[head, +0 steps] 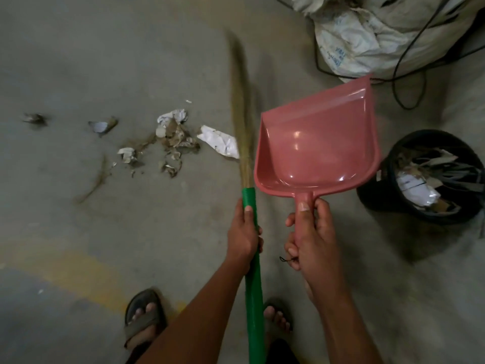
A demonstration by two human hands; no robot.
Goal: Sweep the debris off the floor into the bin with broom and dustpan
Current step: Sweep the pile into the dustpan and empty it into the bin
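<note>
Pink plastic, glossy and empty, the scoop-shaped dustpan (317, 143) is held up off the grey concrete floor (105, 61) by the right hand (309, 240), whose fingers and thumb wrap tightly round its short handle. At nine o'clock from it, just beside, the left hand (244, 232) clasps the green sleeve of the long grass broom (242, 122), fingers curled fully round the stick just below where the straw bristles begin; the bristle tips, blurred, point towards twelve o'clock.

Crumpled white paper scraps and brown dry leaf litter (173, 137) lie scattered at nine to ten o'clock from the dustpan, the nearest white piece touching or just behind the bristles. A round black bin (420, 177), already partly filled with paper, stands at three o'clock from the pan. A white woven sack (367, 40) with a black cable (409, 74) looped over it sits at one o'clock.

The debris looks very light and loose, likely to skitter or lift in a draught, so gentle short strokes should suit. The pan seems rigid and light; its lip would need pressing flat to the floor. The bristles appear soft and flexible, so a hold low on the sleeve gives better control.
</note>
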